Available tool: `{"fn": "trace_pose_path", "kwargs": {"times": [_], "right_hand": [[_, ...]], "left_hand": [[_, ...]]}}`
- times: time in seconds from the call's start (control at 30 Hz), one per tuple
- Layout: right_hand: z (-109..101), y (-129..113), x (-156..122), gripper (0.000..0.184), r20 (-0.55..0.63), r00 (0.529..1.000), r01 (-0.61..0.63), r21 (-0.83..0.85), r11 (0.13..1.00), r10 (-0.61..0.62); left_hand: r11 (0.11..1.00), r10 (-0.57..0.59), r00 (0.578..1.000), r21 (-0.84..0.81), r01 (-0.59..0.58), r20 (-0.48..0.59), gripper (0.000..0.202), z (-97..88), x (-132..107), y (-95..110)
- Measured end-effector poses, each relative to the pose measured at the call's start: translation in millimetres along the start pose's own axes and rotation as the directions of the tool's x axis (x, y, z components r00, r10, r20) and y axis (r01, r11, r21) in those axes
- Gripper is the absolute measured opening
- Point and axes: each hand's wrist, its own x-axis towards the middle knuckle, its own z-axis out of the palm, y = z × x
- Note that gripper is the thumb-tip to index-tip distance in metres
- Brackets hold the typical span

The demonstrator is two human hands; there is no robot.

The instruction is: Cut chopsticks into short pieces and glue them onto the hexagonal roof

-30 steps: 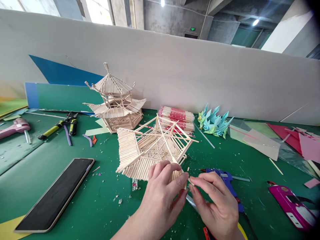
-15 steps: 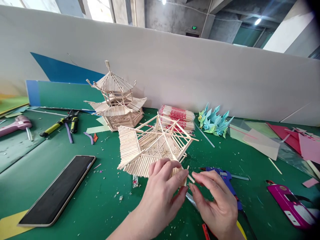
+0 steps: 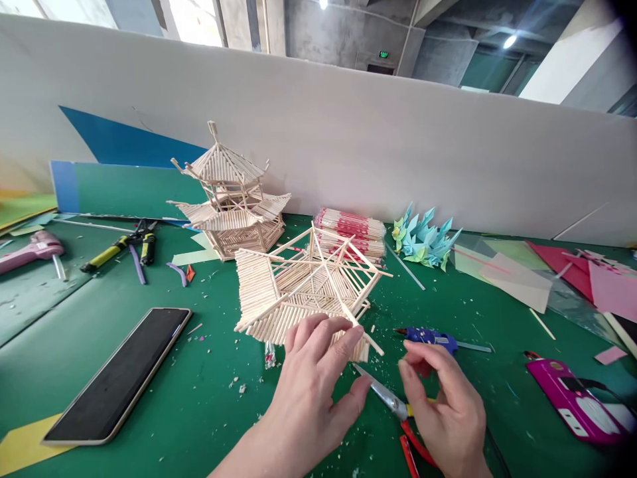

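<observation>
A wooden-stick model [image 3: 259, 282] with a partly covered six-sided roof frame stands in front of me. Over its front roof edge lies my left hand [image 3: 318, 375], fingers resting on or just above the sticks, thumb spread away; it grips nothing. My right hand [image 3: 445, 405] hovers to the right, apart from the model, with thumb and forefinger slightly parted and the other fingers curled. Nothing shows between them. Scissors [image 3: 385, 398] with red and yellow handles lie between the hands, partly behind the right one. Just beyond the right hand lies a blue glue gun [image 3: 430, 338].
A finished stick pagoda [image 3: 231, 199] stands behind, beside wrapped stick bundles [image 3: 351, 229] and folded blue paper [image 3: 425, 239]. At left lie a phone [image 3: 119, 375], pliers [image 3: 117, 252] and a pink glue gun [image 3: 34, 251]. A magenta device [image 3: 572, 398] lies right.
My right hand has drawn back to the right, away from the roof corner. The left thumb has opened away from the sticks, and the scissors show more fully.
</observation>
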Motion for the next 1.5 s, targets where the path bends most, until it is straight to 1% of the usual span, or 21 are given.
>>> {"fn": "trace_pose_path", "kwargs": {"times": [0.13, 0.2, 0.27, 0.33, 0.47, 0.57, 0.67, 0.73, 0.8, 0.9, 0.97, 1.07, 1.17, 1.3, 1.4, 1.5], "right_hand": [[-15.4, 19.6, -16.5, 0.016, -0.019, 0.987, -0.163, -0.123, 0.979, 0.162], [-21.5, 25.5, -21.9, 0.016, -0.02, 0.977, -0.212, -0.168, 0.963, 0.212], [-24.2, 27.1, -24.1, 0.016, -0.014, 0.974, -0.225, -0.172, 0.959, 0.226], [-22.8, 24.8, -23.5, 0.016, -0.005, 0.978, -0.205, -0.145, 0.968, 0.206], [-13.3, 15.6, -19.2, 0.017, 0.021, 0.984, -0.173, -0.064, 0.983, 0.175], [-7.4, 11.5, -17.8, 0.016, 0.033, 0.984, -0.175, -0.023, 0.984, 0.176], [-4.6, 12.0, -19.5, 0.015, 0.057, 0.98, -0.191, -0.038, 0.981, 0.193], [-2.8, 13.8, -22.2, 0.017, 0.118, 0.968, -0.215, -0.075, 0.974, 0.222], [0.1, 15.1, -25.7, 0.019, 0.216, 0.945, -0.226, -0.114, 0.967, 0.246], [6.4, 15.5, -30.8, 0.02, 0.328, 0.909, -0.21, -0.169, 0.963, 0.256], [10.3, 16.1, -32.6, 0.019, 0.349, 0.9, -0.201, -0.197, 0.96, 0.26], [13.3, 20.1, -30.6, 0.018, 0.35, 0.9, -0.188, -0.23, 0.955, 0.261], [13.0, 28.6, -22.0, 0.019, 0.351, 0.902, -0.154, -0.283, 0.947, 0.252], [14.1, 43.2, -2.4, 0.022, 0.361, 0.902, -0.087, -0.381, 0.92, 0.235], [20.9, 53.2, 12.2, 0.022, 0.412, 0.888, -0.005, -0.438, 0.899, 0.205], [31.0, 59.4, 22.0, 0.02, 0.495, 0.853, 0.106, -0.469, 0.877, 0.162]], "left_hand": [[0.999, 0.009, 0.992, -0.037, -0.014, -0.13, 0.038, -3.9, -12.5, 0.8], [0.999, 0.016, 0.979, -0.041, -0.025, -0.203, 0.035, -4.2, -19.9, 0.8], [0.999, 0.013, 0.97, -0.039, -0.023, -0.243, 0.032, -3.0, -27.1, 0.1], [0.999, -0.006, 0.97, -0.033, -0.002, -0.243, 0.03, -0.8, -34.1, -1.1], [1.0, -0.027, 0.976, 0.006, 0.03, -0.216, 0.03, 3.7, -47.6, -2.7], [0.999, -0.047, 0.98, -0.026, 0.043, -0.194, 0.031, 6.9, -57.6, -1.0], [0.997, -0.068, 0.981, -0.056, 0.058, -0.182, 0.03, 11.6, -68.3, -0.9], [0.995, -0.097, 0.978, -0.025, 0.094, -0.183, 0.027, 14.7, -76.5, -5.2], [0.986, -0.145, 0.972, 0.05, 0.156, -0.183, 0.022, 16.7, -85.9, -13.8], [0.949, -0.215, 0.969, 0.209, 0.237, -0.125, 0.015, 16.5, -101.2, -30.8], [0.92, -0.242, 0.967, 0.297, 0.255, -0.079, 0.014, 15.2, -109.8, -40.7], [0.897, -0.255, 0.967, 0.375, 0.234, 0.008, 0.018, 15.4, -115.5, -49.1], [0.887, -0.243, 0.965, 0.425, 0.182, 0.093, 0.019, 20.1, -112.9, -52.1], [0.877, -0.246, 0.953, 0.46, 0.141, 0.178, 0.018, 27.6, -107.7, -54.5], [0.879, -0.252, 0.948, 0.456, 0.141, 0.192, 0.018, 28.8, -106.5, -55.7], [0.883, -0.252, 0.946, 0.449, 0.139, 0.203, 0.017, 26.9, -105.3, -54.9]]}}
